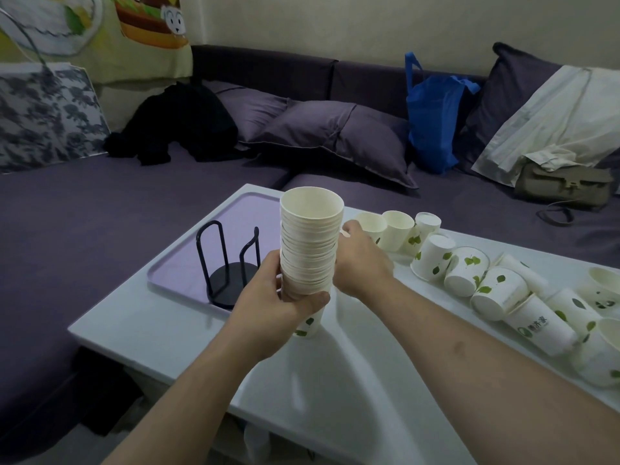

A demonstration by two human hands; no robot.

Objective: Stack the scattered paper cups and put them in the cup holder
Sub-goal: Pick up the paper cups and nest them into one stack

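- The right hand (pixel 360 260) shows only its back; its fingers pass behind the stack of paper cups (pixel 310 250), so whether that grip is clamped on the stack or merely laid against it cannot be told.
- The left hand (pixel 278 298) has its grip clamped on the stack low down, thumb across the front and fingers curled round the far side, which hides the lower cups' sides.
- Both forearms rise from the bottom edge, the left from the lower left, the right from the lower right; neither elbow is in view.
- The stack stands upright, open mouth up, held above the white surface (pixel 335 380); whether its base touches the surface is unclear.
- The black wire cup holder (pixel 231 263) stands on a lilac tray (pixel 181 263), just left of the stack; the left hand covers its near right part.
- Loose paper cups (pixel 466 271) with green leaf prints run in a line to the right, some upright, most on their sides; the nearest ones are cut off by the right edge.
- The print on one tipped cup (pixel 536 330) is too small to read.
- Behind the surface a purple sofa (pixel 84 213) holds purple cushions (pixel 339 139), a blue bag (pixel 432 125), a black garment (pixel 177 125) and a khaki handbag (pixel 563 182).
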